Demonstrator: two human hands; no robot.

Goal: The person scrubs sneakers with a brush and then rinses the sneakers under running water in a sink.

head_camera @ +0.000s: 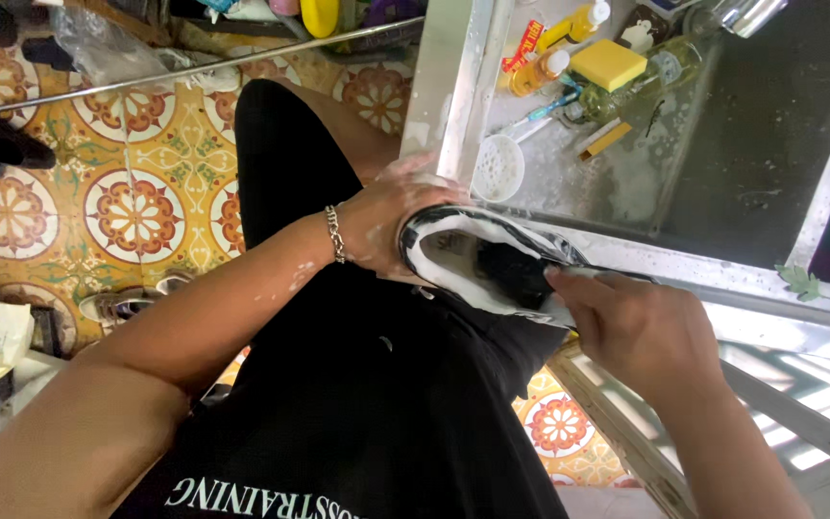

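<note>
A yellow sponge (608, 63) lies on the wet ledge beside the dark sink (780, 144); orange-capped bottles (540, 72) stand left of the sponge, a round white strainer (498, 168) below-left of it, patterned floor tiles (136, 211) far left

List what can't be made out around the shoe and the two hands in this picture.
- Shoe: head view; its heel is covered by the left hand and its toe end by the right hand, so the full shape is hidden.
- Right hand's fingertips: curled at the shoe's edge; whether they hold a cloth or brush cannot be told.
- Tap: cut off by the top edge.
- Items beside the yellow sponge: too small to identify.
</note>
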